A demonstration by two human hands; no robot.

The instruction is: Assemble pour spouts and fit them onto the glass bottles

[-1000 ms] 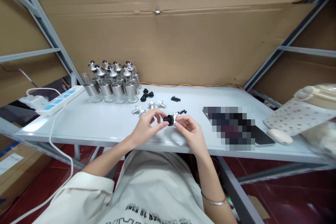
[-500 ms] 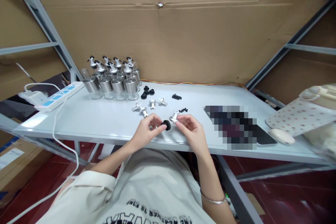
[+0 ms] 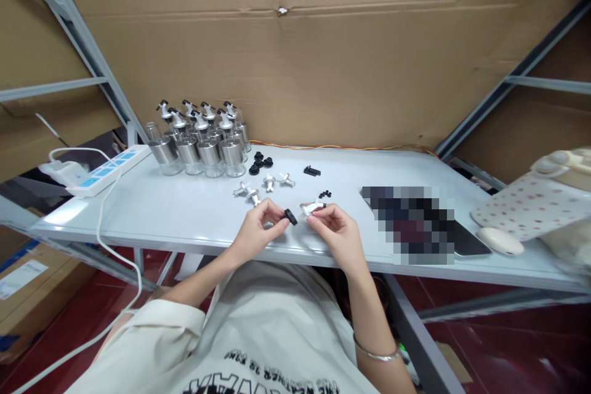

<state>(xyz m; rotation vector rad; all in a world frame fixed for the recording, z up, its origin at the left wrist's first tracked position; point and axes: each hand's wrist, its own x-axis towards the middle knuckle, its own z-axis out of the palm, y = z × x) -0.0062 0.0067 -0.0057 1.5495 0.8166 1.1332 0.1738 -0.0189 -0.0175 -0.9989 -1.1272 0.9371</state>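
Note:
Near the table's front edge, my left hand [image 3: 259,225] pinches a round black stopper [image 3: 290,217] between thumb and fingers. Just to its right, my right hand [image 3: 336,228] grips a silver-white pour spout [image 3: 311,209], with a small black tip at its right end. A narrow gap separates the stopper and the spout. Beyond my left hand lie several loose white spouts [image 3: 269,183], and behind them a small cluster of black stoppers [image 3: 259,163]. Tiny black caps [image 3: 325,194] sit just past my right hand, with flat black pieces [image 3: 312,170] farther back.
Glass bottles with steel bands [image 3: 210,157] stand at the back left, most with spouts fitted. A white power strip [image 3: 111,171] lies at the left edge. On the right are a pixelated flat device [image 3: 471,241], a cream oval object [image 3: 500,241] and a spotted container [image 3: 512,203].
The spout in my right hand has turned, its base now facing left toward the stopper. My left hand has tilted the stopper slightly.

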